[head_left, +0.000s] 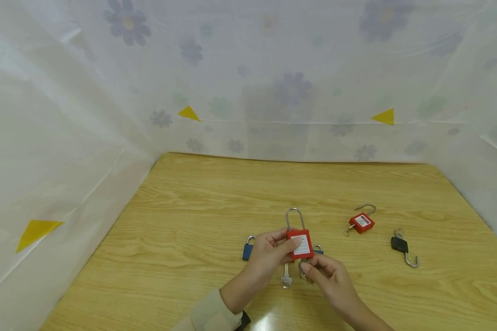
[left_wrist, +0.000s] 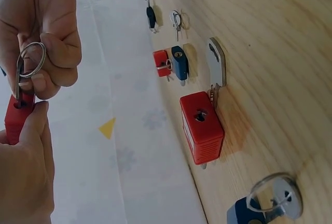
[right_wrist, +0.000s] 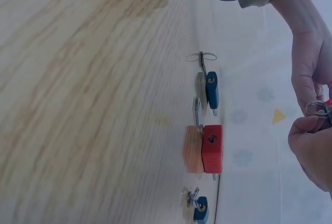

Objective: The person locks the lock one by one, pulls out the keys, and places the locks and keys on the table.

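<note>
My left hand [head_left: 269, 255] holds a red padlock [head_left: 303, 247] upright, its long shackle closed at the top and its white label facing me. The thumb lies across the label's edge. Below the lock's lower right corner, my right hand [head_left: 329, 280] pinches a key [left_wrist: 19, 86] with a metal ring [left_wrist: 33, 58]. In the left wrist view the key's tip is right at the keyhole in the padlock's base. Beneath the hands another red padlock [left_wrist: 202, 128] lies on the table, mostly hidden in the head view, with a loose key [head_left: 286, 278] beside it.
Blue padlocks [head_left: 247, 252] [head_left: 318, 250] lie either side of the hands, with ringed keys by them. Farther right are an open red padlock [head_left: 362, 223] with a key in it and an open black padlock [head_left: 399, 244]. Plastic sheeting [head_left: 273, 138] encloses the wooden table [head_left: 215, 193].
</note>
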Motion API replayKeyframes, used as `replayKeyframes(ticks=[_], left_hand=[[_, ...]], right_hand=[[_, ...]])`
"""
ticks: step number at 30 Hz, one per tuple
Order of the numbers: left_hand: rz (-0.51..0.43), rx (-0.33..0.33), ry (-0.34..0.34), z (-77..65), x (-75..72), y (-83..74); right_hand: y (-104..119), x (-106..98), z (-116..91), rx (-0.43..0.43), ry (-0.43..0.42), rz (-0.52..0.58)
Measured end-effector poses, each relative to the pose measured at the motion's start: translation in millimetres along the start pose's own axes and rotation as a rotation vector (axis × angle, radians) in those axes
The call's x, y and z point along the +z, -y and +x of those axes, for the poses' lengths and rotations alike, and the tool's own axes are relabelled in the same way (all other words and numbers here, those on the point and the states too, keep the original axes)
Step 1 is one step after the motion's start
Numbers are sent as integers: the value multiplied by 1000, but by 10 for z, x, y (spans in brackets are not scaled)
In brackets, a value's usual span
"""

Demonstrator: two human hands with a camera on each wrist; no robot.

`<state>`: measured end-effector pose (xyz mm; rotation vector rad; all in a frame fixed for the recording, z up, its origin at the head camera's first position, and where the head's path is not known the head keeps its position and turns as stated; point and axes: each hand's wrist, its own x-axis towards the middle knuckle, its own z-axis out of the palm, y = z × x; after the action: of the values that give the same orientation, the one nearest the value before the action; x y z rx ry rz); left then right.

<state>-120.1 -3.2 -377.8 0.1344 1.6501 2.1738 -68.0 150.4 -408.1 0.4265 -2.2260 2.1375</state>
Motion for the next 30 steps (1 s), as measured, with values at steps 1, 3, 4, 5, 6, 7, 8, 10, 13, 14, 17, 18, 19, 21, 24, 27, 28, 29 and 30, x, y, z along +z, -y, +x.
replayKeyframes(ticks=[1, 3, 4, 5, 6, 7, 8, 10, 13, 14, 17, 18, 19, 21, 24, 27, 28, 29, 30], left_hand=[[-3, -2, 1, 0, 1, -1], [-1, -4, 0, -1, 1, -2], [0, -6, 0, -1, 0, -2], [2, -4, 2, -1, 0, 1], [5, -1, 3, -2, 0, 4], [4, 4, 4, -4, 0, 7], [-3, 8, 3, -5, 0, 10], [-14, 15, -4, -7, 2, 12], [-23, 26, -19, -4, 4, 4], [-17, 25, -27, -3, 5, -3], [1, 25, -30, 2, -6, -32], [-6, 18, -38, 4, -15, -48], [-3, 24, -47, 11, -30, -64], [-5, 43, -69, 35, -76, -105], [15, 68, -97, 81, -161, -174], [61, 64, -73, 111, -221, -211], [67, 56, -61, 113, -231, -212], [76, 50, -52, 115, -238, -209], [81, 44, -46, 114, -243, -202]], right_hand=[[-2, -7, 2, -5, 12, 11], [-16, -26, 7, -27, 48, 36], [-25, -34, 9, -36, 66, 53], [-35, -40, 11, -44, 80, 69], [-44, -41, 13, -52, 86, 80], [-52, -38, 15, -70, 80, 77], [-59, -29, 15, -88, 63, 64], [-62, 4, 15, -106, 11, 32], [-46, 59, 14, -107, -75, -32], [-36, 74, 14, -100, -91, -42], [-7, 108, 12, -68, -118, -50], [-2, 117, 9, -74, -116, -52], [-2, 128, 4, -85, -113, -60], [-13, 148, -14, -123, -90, -82], [-42, 167, -45, -159, -53, -114], [-53, 171, -62, -119, -56, -137], [-52, 171, -62, -105, -62, -136], [-49, 172, -60, -92, -68, -136], [-43, 175, -56, -80, -74, -136]])
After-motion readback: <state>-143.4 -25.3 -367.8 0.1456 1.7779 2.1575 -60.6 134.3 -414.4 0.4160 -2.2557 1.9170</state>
